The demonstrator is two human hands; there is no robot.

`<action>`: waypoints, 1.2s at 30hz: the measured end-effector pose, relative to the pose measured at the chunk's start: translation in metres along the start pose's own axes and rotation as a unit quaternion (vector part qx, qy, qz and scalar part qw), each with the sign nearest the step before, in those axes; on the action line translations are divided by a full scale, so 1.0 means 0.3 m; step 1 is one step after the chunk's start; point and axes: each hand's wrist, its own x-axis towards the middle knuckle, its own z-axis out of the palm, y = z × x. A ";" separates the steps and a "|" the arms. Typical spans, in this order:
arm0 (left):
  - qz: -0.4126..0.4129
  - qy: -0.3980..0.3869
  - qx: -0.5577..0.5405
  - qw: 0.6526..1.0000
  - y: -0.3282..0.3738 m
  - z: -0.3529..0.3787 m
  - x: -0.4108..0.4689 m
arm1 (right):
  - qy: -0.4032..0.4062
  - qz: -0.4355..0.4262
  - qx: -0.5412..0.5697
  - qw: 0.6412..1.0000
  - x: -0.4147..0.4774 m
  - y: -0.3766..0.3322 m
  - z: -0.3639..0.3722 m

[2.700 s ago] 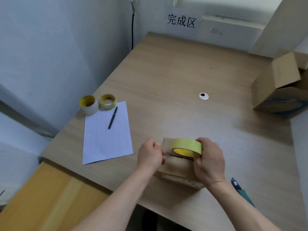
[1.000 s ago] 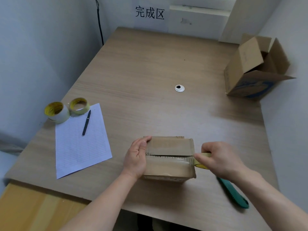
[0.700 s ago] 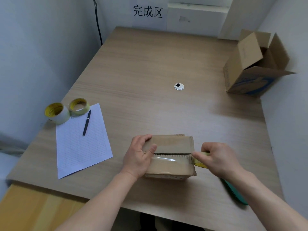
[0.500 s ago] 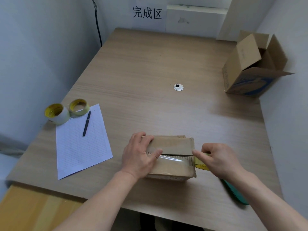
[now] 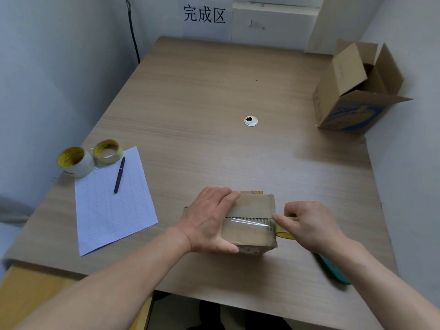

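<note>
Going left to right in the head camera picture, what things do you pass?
Fat tape roll → thin tape roll → pen → left hand → small box → right hand gripping a yellow tape roll → big open box.

The only camera sits on my head, wide-angled, looking forward and down along the bench (image 5: 214,96). My left hand (image 5: 209,219) and right hand (image 5: 310,225) lie close beneath it, low in view; the far wall (image 5: 273,27) and its sign (image 5: 204,15) reach the top edge.

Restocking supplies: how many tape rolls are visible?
3. A larger roll and a smaller roll sit at the sheet's far corner; a third roll, mostly hidden, is in the right hand.
</note>
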 end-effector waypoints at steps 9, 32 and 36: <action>0.010 0.024 -0.042 0.999 0.006 -0.011 0.003 | 0.006 -0.004 -0.027 1.000 0.015 0.010 0.008; -0.043 -0.169 0.101 0.980 0.103 -0.013 -0.013 | -0.064 0.072 0.164 0.982 0.031 0.044 0.061; -0.071 -0.167 0.067 0.981 0.196 0.041 -0.048 | -0.113 -0.005 0.119 0.986 0.027 0.029 0.040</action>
